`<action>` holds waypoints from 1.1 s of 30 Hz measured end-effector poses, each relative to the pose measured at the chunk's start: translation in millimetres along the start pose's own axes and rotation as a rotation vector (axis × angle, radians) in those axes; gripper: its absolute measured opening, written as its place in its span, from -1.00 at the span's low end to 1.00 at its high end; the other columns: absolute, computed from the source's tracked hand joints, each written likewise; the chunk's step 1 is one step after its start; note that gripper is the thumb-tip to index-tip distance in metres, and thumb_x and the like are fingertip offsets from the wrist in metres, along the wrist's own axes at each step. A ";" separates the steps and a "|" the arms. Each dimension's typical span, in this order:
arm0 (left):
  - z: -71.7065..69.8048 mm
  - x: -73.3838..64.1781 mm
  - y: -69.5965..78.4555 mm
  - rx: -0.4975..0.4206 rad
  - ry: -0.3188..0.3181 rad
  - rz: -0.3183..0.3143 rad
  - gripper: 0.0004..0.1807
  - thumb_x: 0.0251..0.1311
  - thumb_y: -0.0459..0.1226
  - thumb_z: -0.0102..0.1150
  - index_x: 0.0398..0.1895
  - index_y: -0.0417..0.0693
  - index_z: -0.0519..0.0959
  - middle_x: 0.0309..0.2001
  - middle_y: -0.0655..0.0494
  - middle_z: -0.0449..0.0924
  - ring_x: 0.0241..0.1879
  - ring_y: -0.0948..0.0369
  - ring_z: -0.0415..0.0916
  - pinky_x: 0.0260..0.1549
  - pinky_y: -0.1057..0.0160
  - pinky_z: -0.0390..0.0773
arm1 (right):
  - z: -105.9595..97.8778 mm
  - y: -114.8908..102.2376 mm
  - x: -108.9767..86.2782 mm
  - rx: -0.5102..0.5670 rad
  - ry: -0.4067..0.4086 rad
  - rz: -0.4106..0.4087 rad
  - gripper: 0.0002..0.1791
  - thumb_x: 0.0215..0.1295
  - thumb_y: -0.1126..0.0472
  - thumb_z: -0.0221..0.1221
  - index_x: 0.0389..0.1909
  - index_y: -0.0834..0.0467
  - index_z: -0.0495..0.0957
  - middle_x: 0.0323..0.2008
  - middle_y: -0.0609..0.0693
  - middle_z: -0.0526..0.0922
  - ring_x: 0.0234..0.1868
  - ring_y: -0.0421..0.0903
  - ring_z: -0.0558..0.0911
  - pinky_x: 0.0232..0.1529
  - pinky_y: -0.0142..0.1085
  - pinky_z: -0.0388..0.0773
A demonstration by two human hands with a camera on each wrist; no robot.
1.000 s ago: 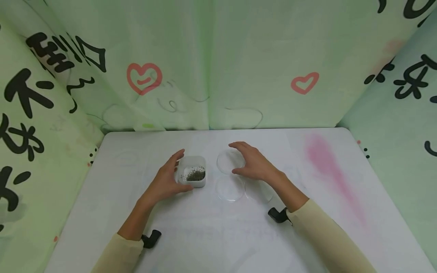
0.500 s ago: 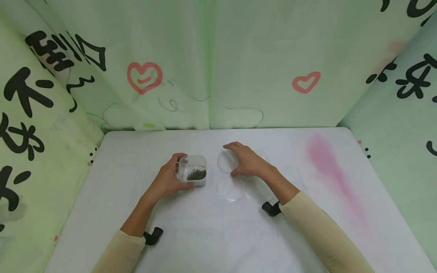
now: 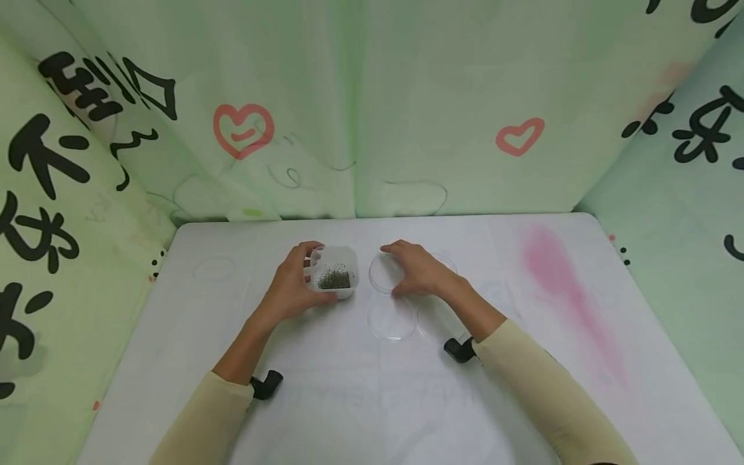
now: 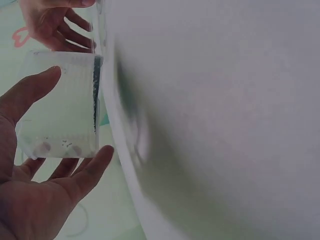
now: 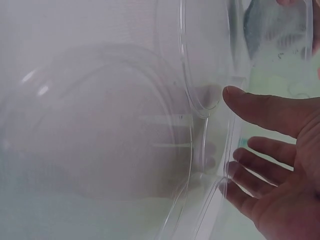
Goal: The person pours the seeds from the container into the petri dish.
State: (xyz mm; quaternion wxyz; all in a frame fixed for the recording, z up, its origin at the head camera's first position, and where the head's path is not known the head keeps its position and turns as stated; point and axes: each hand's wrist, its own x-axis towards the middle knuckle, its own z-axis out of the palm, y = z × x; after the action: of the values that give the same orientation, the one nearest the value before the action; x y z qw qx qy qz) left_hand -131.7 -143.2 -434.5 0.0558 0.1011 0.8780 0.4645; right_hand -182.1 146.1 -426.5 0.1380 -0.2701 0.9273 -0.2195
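Observation:
My left hand (image 3: 293,284) grips a clear, square plastic container (image 3: 340,255) between thumb and fingers. Dark, fine granules (image 3: 334,278) are heaped along its near side, with specks scattered up the far part. In the left wrist view the container (image 4: 70,105) shows sideways, a shadow spreading over the table beside it. My right hand (image 3: 421,268) spans the back-left clear petri dish (image 3: 380,274), thumb at its near rim and fingers at the far rim. In the right wrist view those fingertips (image 5: 240,155) lie right at clear rims. That hand partly hides the dish.
Other clear round dishes stand close by: front left (image 3: 392,320), front right (image 3: 438,323), and back right (image 3: 447,261), mostly behind the right hand. The white table (image 3: 349,400) has a pink stain (image 3: 564,290) on the right. Green printed curtains (image 3: 407,116) enclose its back and sides.
My left hand has taken a fuller grip on the container and moved it up and slightly right. My right hand has shifted left onto the back-left dish and then stayed there.

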 end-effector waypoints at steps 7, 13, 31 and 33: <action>3.3 18.5 5.9 0.036 0.059 0.044 0.09 -0.20 -0.28 0.71 0.48 0.03 0.28 0.24 -0.17 0.41 0.24 -0.11 0.47 0.15 -0.06 0.63 | -3.9 -0.9 1.4 0.018 -0.011 0.022 0.00 -0.05 0.23 0.55 0.48 0.27 0.36 0.37 0.23 0.50 0.38 0.23 0.50 0.39 0.08 0.44; 10.3 30.8 8.8 0.107 0.122 0.109 0.08 -0.23 -0.29 0.72 0.45 -0.03 0.33 0.21 -0.19 0.42 0.18 -0.09 0.45 0.18 -0.09 0.55 | -3.9 0.2 4.2 0.007 -0.018 0.020 0.00 -0.06 0.20 0.59 0.46 0.29 0.38 0.36 0.24 0.50 0.39 0.25 0.49 0.41 0.07 0.42; 27.8 47.9 21.1 0.294 0.134 0.193 0.08 -0.24 -0.38 0.71 0.47 0.00 0.37 0.23 -0.11 0.39 0.24 -0.10 0.43 0.25 -0.09 0.52 | -2.5 7.2 6.8 0.046 -0.034 0.044 -0.03 -0.09 0.18 0.61 0.42 0.27 0.44 0.34 0.20 0.52 0.36 0.20 0.50 0.40 0.02 0.44; 29.4 48.2 23.3 0.304 0.134 0.194 0.08 -0.24 -0.39 0.71 0.47 0.01 0.37 0.22 -0.10 0.39 0.23 -0.10 0.42 0.23 -0.08 0.54 | -2.3 7.8 6.6 0.051 -0.032 0.042 -0.03 -0.10 0.18 0.61 0.41 0.27 0.44 0.33 0.20 0.52 0.35 0.20 0.51 0.39 0.02 0.44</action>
State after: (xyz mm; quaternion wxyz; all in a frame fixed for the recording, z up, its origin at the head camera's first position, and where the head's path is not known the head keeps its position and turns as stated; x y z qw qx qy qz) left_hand -170.0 -95.7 -431.9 -0.0636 0.1615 0.9260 0.3353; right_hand -191.7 149.1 -429.2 0.1642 -0.2504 0.9245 -0.2358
